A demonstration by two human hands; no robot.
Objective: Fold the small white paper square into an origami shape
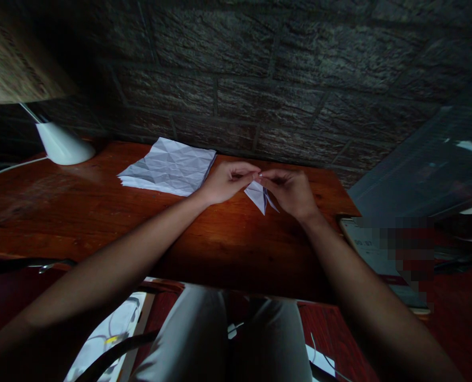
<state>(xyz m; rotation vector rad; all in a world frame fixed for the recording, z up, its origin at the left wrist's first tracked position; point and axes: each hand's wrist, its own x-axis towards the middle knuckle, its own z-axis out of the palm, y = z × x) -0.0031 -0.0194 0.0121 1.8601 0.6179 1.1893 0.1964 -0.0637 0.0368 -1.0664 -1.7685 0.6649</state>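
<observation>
Paper model (261,197) hangs pinched between both hands' fingers (255,173), mid-fold above the desk (101,212); creasing it next likely needs firm pressure.

No text, label, brand or number is legible on anything here.

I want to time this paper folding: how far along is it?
Done: the small white folded paper piece already tapers to a point. In hand: left hand and right hand pinch its top edge. Left: the creased white paper sheets lie unfolded on the red-brown wooden table.
</observation>
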